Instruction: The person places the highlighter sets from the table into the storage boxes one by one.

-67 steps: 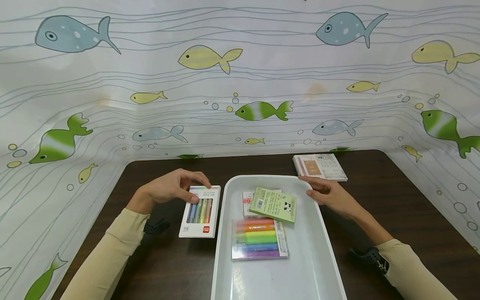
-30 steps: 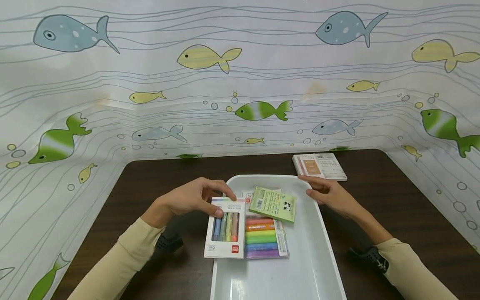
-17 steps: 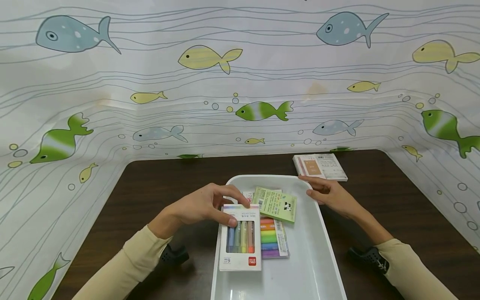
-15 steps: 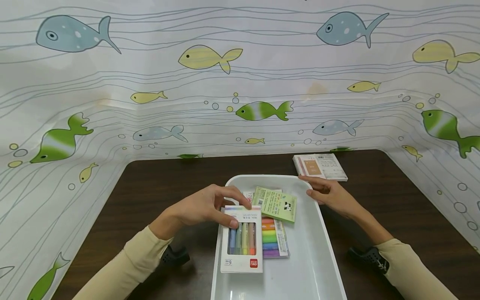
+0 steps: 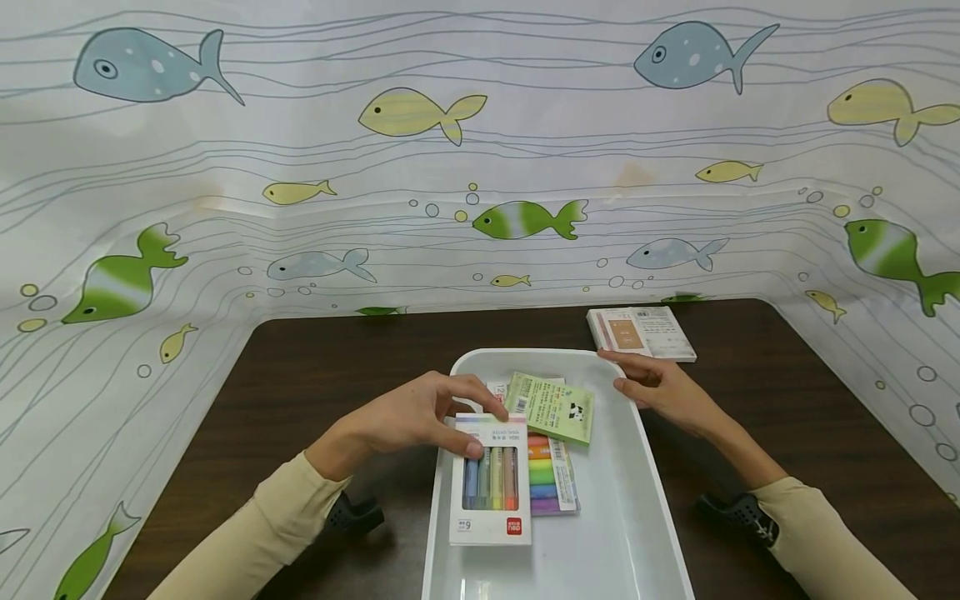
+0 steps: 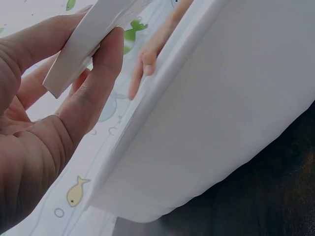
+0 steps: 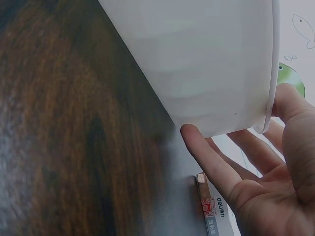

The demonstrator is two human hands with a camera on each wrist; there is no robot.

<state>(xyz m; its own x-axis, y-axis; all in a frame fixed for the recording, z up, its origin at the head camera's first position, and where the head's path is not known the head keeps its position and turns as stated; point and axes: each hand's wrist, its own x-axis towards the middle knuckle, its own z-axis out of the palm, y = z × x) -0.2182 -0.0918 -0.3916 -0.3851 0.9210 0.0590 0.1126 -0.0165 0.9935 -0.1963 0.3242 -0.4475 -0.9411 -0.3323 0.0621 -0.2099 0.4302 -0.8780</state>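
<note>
Deli highlighter box [image 5: 491,485] shifted from 9 o'clock to over white tray [image 5: 600,521], apparently not released: left hand [image 5: 418,414] pinches its 12 o'clock end; right hand [image 5: 665,393], fingers spread, touches tray's 1 o'clock corner.

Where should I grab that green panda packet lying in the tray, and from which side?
I'd pinch the green packet across its long edges near the right end, coming from the right. It lies over other packs with that end uncovered, while the left hand and its white pen box crowd the left end.
</note>
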